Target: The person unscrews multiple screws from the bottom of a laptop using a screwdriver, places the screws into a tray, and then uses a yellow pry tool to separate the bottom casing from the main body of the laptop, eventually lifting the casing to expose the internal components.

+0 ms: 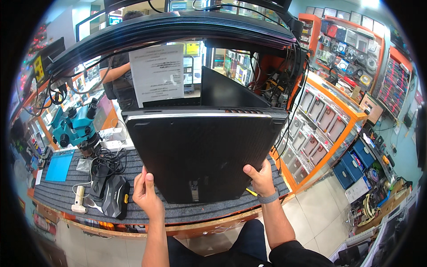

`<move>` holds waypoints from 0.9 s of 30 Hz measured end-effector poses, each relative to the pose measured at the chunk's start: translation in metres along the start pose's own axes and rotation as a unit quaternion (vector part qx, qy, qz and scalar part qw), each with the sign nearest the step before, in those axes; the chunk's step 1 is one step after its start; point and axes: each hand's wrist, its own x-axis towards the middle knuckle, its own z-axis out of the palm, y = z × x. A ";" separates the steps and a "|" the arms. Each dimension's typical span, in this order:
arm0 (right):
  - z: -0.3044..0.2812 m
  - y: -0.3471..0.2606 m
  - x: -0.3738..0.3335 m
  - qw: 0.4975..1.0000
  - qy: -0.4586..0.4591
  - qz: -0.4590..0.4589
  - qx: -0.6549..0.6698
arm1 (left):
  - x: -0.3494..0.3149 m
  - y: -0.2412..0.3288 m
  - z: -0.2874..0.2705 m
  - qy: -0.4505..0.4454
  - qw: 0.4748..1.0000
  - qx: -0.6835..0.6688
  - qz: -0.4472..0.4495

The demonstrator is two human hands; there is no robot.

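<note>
Left: one blue mat (60, 166), one teal microscope (75, 122), one black cable tangle (111, 161) crowding the striped bench (53, 191). Two hands hold one black laptop (200, 155) raised, blocking the bench's middle: left hand (149, 198) curled at its left edge, right hand (262, 180) clasping its lower right, thumb on top. Farther right, one orange-framed glass cabinet (354, 116).

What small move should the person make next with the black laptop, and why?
Probably ease the black laptop down flat onto the striped mat: the left hand and right hand hold opposite sides, it seems tilted, and mat shows along its lower edge. A thin yellow thing lies by its lower right corner, so keeping clear of that seems wise.
</note>
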 end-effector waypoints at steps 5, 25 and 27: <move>-0.004 -0.006 -0.003 1.000 -0.015 0.002 -0.018 | 0.013 -0.015 0.007 -0.016 0.999 -0.032 -0.027; -0.006 -0.018 -0.018 0.997 -0.073 0.033 -0.001 | 0.026 -0.025 0.018 -0.045 0.999 -0.006 -0.018; -0.002 -0.022 -0.018 0.997 -0.070 0.041 0.011 | 0.025 -0.024 0.015 -0.050 0.998 0.013 -0.017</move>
